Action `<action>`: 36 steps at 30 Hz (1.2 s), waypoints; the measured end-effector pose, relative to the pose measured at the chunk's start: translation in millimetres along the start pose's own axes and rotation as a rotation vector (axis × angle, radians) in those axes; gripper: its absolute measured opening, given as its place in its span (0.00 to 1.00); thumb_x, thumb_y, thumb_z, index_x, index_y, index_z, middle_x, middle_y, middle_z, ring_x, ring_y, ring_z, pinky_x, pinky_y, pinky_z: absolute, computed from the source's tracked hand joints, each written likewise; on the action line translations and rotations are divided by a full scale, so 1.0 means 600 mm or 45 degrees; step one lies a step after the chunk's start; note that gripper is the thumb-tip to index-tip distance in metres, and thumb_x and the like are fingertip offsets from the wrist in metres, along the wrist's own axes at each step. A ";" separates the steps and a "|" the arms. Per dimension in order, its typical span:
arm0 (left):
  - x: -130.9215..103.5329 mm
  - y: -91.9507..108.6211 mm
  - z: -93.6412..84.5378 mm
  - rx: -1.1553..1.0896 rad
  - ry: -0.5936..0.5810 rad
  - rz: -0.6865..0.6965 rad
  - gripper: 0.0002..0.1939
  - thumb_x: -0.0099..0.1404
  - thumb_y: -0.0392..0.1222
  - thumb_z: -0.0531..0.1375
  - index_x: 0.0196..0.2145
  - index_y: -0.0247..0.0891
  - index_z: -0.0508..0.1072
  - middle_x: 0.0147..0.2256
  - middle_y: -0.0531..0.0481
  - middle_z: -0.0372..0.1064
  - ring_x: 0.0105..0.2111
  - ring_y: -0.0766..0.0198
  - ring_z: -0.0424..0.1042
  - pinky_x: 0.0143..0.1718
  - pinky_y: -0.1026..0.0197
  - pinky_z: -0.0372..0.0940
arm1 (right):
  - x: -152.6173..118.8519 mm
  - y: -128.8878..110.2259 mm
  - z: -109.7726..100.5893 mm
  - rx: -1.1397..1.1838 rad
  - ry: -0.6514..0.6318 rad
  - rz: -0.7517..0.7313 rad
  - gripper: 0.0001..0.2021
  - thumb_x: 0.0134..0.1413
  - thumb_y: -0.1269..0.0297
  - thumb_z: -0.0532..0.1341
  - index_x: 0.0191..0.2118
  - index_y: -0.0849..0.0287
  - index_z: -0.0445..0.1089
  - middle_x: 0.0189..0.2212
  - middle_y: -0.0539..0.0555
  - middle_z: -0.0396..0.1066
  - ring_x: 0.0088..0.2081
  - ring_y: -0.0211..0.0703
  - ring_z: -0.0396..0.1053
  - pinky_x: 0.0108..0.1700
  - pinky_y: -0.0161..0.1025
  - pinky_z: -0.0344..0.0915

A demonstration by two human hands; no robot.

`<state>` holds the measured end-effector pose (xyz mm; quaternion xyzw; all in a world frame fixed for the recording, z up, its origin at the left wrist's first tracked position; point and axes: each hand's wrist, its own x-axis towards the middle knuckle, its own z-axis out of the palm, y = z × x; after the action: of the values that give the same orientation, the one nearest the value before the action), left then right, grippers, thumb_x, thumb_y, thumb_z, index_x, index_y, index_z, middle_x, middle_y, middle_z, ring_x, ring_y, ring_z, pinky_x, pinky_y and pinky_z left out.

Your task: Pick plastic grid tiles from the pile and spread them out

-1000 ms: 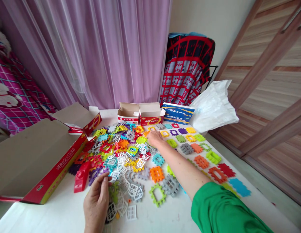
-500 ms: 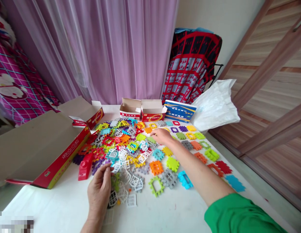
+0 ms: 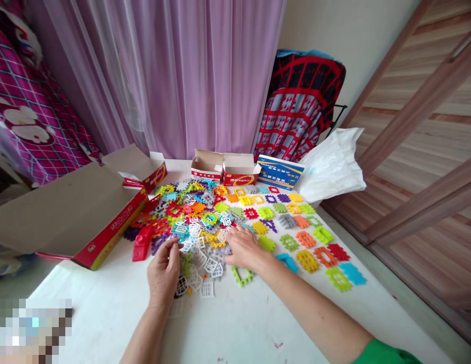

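My right hand (image 3: 242,246) over pile (image 3: 197,222), fingers slightly spread, left hand (image 3: 165,268) at pile's near edge, fingertips together, bare worktop (image 3: 227,323) nearest me.

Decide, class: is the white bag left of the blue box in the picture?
No, the white bag is just right of the blue box.

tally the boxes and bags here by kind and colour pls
large open red-and-green cardboard box: 1
smaller open red cardboard boxes: 3
blue cardboard box with yellow trim: 1
white plastic-looking bag: 1
total: 6
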<state>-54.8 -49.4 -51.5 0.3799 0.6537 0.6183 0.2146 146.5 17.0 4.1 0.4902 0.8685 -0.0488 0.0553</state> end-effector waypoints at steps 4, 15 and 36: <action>0.001 0.001 0.001 0.009 -0.013 0.017 0.19 0.58 0.56 0.58 0.37 0.39 0.76 0.30 0.47 0.77 0.26 0.63 0.74 0.24 0.64 0.67 | 0.001 -0.005 0.009 0.051 0.006 0.020 0.20 0.49 0.56 0.65 0.47 0.61 0.71 0.48 0.62 0.72 0.53 0.55 0.65 0.53 0.46 0.58; 0.002 -0.005 -0.001 0.037 -0.059 0.007 0.18 0.59 0.55 0.57 0.39 0.40 0.76 0.32 0.47 0.78 0.29 0.61 0.77 0.23 0.65 0.66 | 0.003 0.055 -0.055 0.225 -0.046 0.089 0.24 0.44 0.58 0.68 0.50 0.53 0.70 0.48 0.54 0.75 0.48 0.50 0.71 0.47 0.39 0.62; 0.000 0.002 -0.001 0.046 -0.062 0.015 0.20 0.56 0.57 0.58 0.38 0.39 0.76 0.31 0.47 0.78 0.27 0.62 0.76 0.22 0.65 0.66 | -0.130 0.154 -0.020 0.294 0.102 -0.242 0.31 0.44 0.70 0.65 0.58 0.56 0.64 0.51 0.56 0.70 0.53 0.49 0.65 0.56 0.43 0.59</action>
<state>-55.2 -49.8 -50.1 0.4025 0.6571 0.5983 0.2199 264.8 0.2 24.1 0.4106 0.9010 -0.1338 -0.0410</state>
